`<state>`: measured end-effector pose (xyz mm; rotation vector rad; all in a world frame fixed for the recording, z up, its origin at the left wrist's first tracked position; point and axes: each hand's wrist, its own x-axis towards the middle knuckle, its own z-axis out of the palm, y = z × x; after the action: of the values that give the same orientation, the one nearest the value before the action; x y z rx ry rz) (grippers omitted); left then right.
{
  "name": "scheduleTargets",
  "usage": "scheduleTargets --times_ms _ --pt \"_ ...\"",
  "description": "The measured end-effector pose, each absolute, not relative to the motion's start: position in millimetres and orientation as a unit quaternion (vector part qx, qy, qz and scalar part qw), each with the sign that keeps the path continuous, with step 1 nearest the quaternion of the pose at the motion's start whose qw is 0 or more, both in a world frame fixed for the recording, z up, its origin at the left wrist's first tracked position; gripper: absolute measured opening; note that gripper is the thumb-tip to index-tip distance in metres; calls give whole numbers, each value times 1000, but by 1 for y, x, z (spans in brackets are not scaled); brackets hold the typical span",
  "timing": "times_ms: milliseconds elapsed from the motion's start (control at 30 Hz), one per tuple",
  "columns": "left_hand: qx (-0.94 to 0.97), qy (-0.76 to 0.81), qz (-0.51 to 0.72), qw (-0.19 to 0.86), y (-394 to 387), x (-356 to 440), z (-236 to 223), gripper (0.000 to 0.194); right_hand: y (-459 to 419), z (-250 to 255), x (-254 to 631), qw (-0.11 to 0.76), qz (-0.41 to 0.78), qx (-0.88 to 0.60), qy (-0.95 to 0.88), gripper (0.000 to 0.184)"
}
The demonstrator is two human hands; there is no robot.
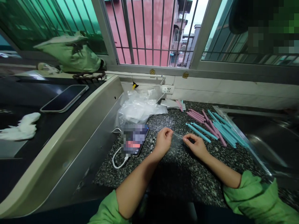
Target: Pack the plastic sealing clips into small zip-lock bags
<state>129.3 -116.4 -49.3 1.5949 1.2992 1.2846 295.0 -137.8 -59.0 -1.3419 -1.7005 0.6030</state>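
My left hand [163,141] and my right hand [196,144] hover over the speckled granite counter [182,174]. Both pinch the edges of a small clear plastic bag [177,138] stretched between them. Fingers of each hand are closed on the bag. Just right of my hands lies a pile of several teal and pink sticks [215,126]. A phone [135,140] on a white cable rests left of my left hand.
A heap of clear plastic bags [140,105] sits at the back by a wall socket [167,89]. A steel sink [263,133] lies right. A raised dark appliance top at left carries another phone [64,98] and a white cloth [22,127].
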Motion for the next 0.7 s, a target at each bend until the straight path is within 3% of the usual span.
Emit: scheduleTargets --times_ms 700 --pt "572 471 494 455 -119 131 -46 8 -139 -58 296 415 210 -491 -737 16"
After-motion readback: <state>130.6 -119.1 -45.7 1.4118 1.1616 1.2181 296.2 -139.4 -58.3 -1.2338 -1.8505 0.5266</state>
